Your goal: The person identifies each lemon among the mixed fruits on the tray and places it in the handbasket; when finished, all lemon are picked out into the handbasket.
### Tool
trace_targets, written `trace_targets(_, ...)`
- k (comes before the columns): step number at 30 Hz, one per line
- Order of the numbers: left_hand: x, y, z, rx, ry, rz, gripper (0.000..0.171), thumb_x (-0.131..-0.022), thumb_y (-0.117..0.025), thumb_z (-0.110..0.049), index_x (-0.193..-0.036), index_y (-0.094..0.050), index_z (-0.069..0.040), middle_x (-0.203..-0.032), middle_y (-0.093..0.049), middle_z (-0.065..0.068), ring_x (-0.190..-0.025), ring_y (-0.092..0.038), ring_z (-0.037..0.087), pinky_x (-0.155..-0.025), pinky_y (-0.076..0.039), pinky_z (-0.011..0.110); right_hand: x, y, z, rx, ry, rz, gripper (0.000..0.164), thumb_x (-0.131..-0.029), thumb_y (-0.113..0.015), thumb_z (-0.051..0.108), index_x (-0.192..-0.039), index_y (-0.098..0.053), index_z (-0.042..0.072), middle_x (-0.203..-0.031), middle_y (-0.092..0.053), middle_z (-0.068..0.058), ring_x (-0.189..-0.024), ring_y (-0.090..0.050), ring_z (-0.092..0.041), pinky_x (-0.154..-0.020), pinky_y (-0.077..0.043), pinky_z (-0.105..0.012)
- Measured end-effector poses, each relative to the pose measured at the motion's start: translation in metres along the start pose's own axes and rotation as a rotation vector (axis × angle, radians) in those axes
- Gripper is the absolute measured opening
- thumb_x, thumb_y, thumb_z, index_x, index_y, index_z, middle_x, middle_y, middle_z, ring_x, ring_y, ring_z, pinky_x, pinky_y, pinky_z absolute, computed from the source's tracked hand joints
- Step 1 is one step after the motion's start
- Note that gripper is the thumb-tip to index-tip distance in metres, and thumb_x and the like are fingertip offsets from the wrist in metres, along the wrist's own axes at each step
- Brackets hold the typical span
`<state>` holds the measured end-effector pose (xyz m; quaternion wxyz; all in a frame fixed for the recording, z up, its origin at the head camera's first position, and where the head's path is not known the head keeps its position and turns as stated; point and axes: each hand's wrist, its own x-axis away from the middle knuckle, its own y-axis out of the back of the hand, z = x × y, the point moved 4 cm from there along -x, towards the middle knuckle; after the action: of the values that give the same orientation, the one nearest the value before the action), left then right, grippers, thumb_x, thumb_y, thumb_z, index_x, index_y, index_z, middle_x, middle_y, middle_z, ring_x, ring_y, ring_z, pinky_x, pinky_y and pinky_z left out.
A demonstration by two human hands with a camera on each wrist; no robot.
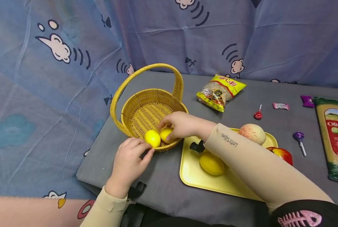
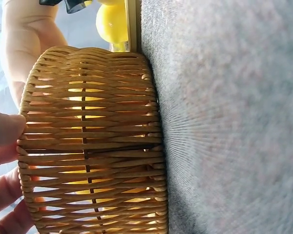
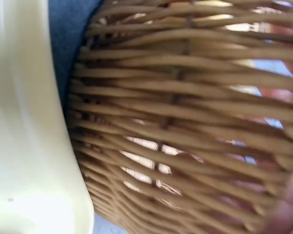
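The wicker basket (image 1: 146, 117) contains two yellow fruits (image 1: 152, 138).

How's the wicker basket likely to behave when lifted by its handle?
The basket is probably light for its size: its weave shows gaps in both wrist views. It may dip at its near side, since both yellow fruits inside sit there. Those fruits look smooth and rounded, so they might roll if it tilts.

The right hand (image 1: 184, 126) partly covers a glossy yellow rounded fruit (image 1: 165, 134) inside the near edge of the round golden wicker basket (image 1: 141, 98). A beige sleeve (image 1: 251, 164) hides the near right corner of the rectangular yellow plastic tray (image 1: 192, 175). The head view cuts off a green-and-gold packet (image 1: 334, 142); the right wrist view blurs the basket.
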<state>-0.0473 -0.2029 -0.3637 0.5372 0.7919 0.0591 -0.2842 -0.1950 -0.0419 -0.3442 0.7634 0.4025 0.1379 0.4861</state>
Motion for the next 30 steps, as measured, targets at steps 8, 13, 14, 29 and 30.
trace_targets(8,-0.002,-0.001,-0.003,-0.007,0.005,0.009,0.013,-0.086,-0.082,-0.026,-0.092,-0.078,-0.015,-0.091,-0.071,-0.001,-0.092,-0.064,0.022,-0.092,-0.052,0.042,0.046,0.017,0.007,-0.185,0.024,-0.120,0.041,-0.087,-0.081,0.016,-0.126,-0.069,0.017,-0.128,-0.068,-0.002,-0.116,-0.063,-0.022,-0.098,-0.053,-0.046)
trace_targets(13,-0.002,0.000,-0.003,0.000,0.015,0.009,0.013,-0.087,-0.080,-0.026,-0.092,-0.078,-0.014,-0.091,-0.071,-0.001,-0.093,-0.064,0.023,-0.089,-0.052,0.042,0.094,0.021,0.011,-0.223,0.024,-0.216,0.041,-0.086,-0.082,0.015,-0.125,-0.070,0.017,-0.121,-0.069,0.000,-0.111,-0.064,-0.022,-0.094,-0.056,-0.044)
trace_targets(14,-0.002,0.000,-0.004,0.000,0.017,0.009,0.013,-0.087,-0.080,-0.027,-0.092,-0.078,-0.014,-0.091,-0.071,-0.001,-0.093,-0.064,0.023,-0.089,-0.053,0.042,0.103,0.020,0.011,-0.225,0.008,-0.232,0.041,-0.086,-0.082,0.015,-0.125,-0.070,0.017,-0.119,-0.069,0.002,-0.110,-0.064,-0.020,-0.095,-0.056,-0.043)
trace_targets(29,-0.003,0.000,-0.004,-0.008,0.026,0.012,0.014,-0.085,-0.081,-0.026,-0.090,-0.078,-0.014,-0.090,-0.070,-0.001,-0.092,-0.063,0.024,-0.085,-0.053,0.043,0.181,-0.034,-0.014,-0.044,-0.098,-0.350,0.046,-0.078,-0.089,0.018,-0.120,-0.070,0.021,-0.121,-0.066,0.011,-0.113,-0.062,-0.013,-0.098,-0.052,-0.044)
trace_targets(30,-0.003,0.000,-0.004,-0.006,0.024,0.013,0.014,-0.085,-0.081,-0.027,-0.090,-0.078,-0.014,-0.090,-0.070,-0.001,-0.092,-0.063,0.024,-0.085,-0.053,0.043,0.184,-0.038,-0.015,-0.018,-0.093,-0.366,0.046,-0.077,-0.089,0.018,-0.119,-0.071,0.020,-0.122,-0.066,0.011,-0.115,-0.062,-0.014,-0.100,-0.051,-0.044)
